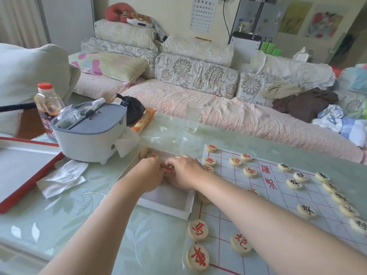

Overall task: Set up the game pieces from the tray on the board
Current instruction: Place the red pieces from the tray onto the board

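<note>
A shallow white tray (170, 203) lies on the table left of the white game board (282, 195) with its red grid. Both my hands are inside the tray. My left hand (148, 174) and my right hand (183, 171) meet over a round wooden piece with a red character (168, 170), fingers curled at it; which hand holds it is hidden. Two more pieces (152, 155) lie at the tray's far end. Red-lettered pieces (198, 229) stand along the board's near-left side, black-lettered ones (306, 210) along its right side.
A grey-lidded white container (89, 135) and a red-capped bottle (47, 104) stand at the left, with crumpled tissues (61, 177) and a red-edged lid (21, 171) nearby. An empty glass (193, 117) stands at the table's far edge, before a sofa with cushions.
</note>
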`<act>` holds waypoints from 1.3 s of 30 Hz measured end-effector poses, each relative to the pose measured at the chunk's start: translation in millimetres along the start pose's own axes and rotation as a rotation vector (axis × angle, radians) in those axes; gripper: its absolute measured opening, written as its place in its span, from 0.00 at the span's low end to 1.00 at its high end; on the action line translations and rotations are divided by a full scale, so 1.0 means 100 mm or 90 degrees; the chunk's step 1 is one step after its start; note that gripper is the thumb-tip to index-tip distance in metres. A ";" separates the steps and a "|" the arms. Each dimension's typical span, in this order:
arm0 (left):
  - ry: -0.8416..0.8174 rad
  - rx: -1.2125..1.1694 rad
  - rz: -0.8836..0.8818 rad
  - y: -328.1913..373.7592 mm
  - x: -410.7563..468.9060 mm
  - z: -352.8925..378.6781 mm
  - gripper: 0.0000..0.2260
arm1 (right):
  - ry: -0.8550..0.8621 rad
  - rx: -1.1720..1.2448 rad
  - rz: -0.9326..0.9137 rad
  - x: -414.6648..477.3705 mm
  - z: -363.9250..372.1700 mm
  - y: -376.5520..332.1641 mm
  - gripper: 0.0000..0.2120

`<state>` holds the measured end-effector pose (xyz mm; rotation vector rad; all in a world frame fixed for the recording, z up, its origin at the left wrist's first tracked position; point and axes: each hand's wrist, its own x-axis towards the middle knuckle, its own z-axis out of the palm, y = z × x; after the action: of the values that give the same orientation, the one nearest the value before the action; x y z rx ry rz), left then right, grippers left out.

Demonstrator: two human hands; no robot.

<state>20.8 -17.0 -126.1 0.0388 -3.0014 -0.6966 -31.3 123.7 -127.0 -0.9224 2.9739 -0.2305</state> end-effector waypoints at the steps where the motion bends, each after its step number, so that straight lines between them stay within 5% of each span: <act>1: 0.001 -0.003 0.009 0.03 0.00 -0.01 0.13 | 0.000 -0.002 0.000 -0.02 0.00 0.03 0.16; 7: -0.009 0.034 0.036 0.04 -0.03 -0.06 0.16 | 0.054 0.070 0.004 -0.19 -0.09 0.16 0.16; 12: -0.049 0.060 -0.014 -0.03 0.00 0.03 0.04 | 0.107 0.201 0.062 -0.41 -0.24 0.30 0.14; 14: -0.083 0.061 -0.022 -0.01 0.01 0.06 0.11 | 0.114 0.224 0.065 -0.57 -0.28 0.37 0.13; 19: -0.083 0.072 -0.016 0.14 -0.05 0.08 0.07 | 0.110 0.234 0.071 -0.98 -0.32 0.50 0.12; 24: -0.062 0.029 0.009 0.25 -0.07 0.07 0.24 | 0.061 0.189 0.056 -1.31 -0.34 0.60 0.12; 35: -0.050 -0.147 0.079 0.51 -0.27 0.00 0.23 | -0.005 0.111 -0.011 -1.37 -0.14 0.56 0.10; 39: -0.042 -0.179 0.098 0.51 -0.30 -0.01 0.23 | 0.086 0.270 0.043 -1.30 -0.19 0.51 0.04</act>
<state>50.4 29.7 -104.3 -0.2298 -2.8930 -1.1114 46.2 241.4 -119.2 -0.7772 2.8825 -0.9100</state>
